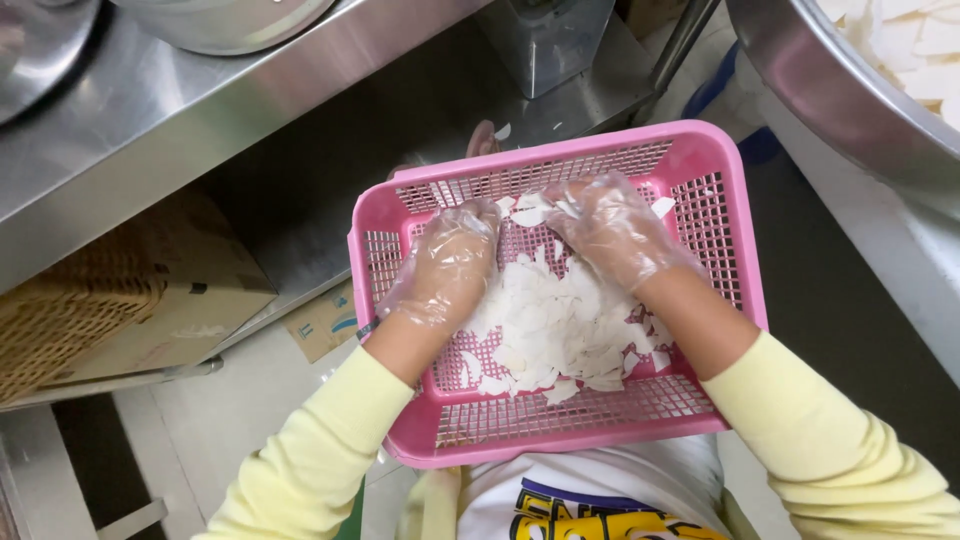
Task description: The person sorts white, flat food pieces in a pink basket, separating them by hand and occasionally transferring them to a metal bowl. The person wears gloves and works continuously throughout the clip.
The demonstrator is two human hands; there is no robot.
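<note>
A pink slotted plastic basket rests against my body, holding a heap of thin white flakes. Both my hands wear clear plastic gloves and are inside the basket. My left hand lies palm down on the left side of the heap, fingers slightly curled into the flakes. At the far end of the heap my right hand presses down on the flakes with fingers spread. Neither hand visibly closes around anything. Pale yellow sleeves cover both forearms.
A stainless steel table with a lower shelf runs along the left. A cardboard box and a wicker basket sit beneath it. At upper right a large metal bowl holds more white flakes.
</note>
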